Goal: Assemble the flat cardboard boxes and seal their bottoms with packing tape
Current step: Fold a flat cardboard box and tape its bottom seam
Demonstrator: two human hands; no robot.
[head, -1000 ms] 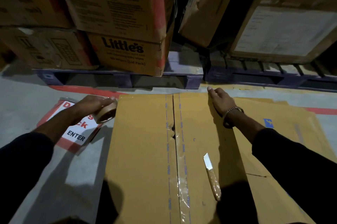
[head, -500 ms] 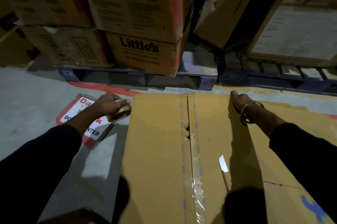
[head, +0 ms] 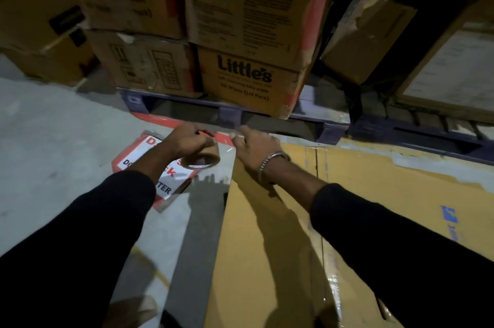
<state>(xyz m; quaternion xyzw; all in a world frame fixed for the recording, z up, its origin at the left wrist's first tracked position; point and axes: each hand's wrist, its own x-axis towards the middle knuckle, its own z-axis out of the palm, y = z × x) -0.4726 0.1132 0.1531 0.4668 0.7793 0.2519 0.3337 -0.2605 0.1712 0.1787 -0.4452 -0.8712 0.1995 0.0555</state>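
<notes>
From the head camera, the left hand (head: 187, 142) holds the tape roll (head: 201, 159) above the grey floor (head: 53, 140), its fingers curled over the top of the roll. The roll hangs just left of the flat box's far left corner, over a red and white floor sign (head: 149, 167). The right hand (head: 254, 144) reaches across toward the roll, its fingers bent and close to the roll's right side; a thin glint of clear tape shows between the two hands, but whether the right fingers pinch it cannot be told. A metal bangle (head: 272, 160) sits on the right wrist. Both arms wear black sleeves.

The flat box (head: 267, 234) lies on the floor under the right forearm, with a taped centre seam (head: 324, 261) running along it. More flattened cardboard (head: 401, 194) lies beside it to the right. Beyond, printed cartons (head: 248, 79) are stacked on a blue pallet (head: 230, 113).
</notes>
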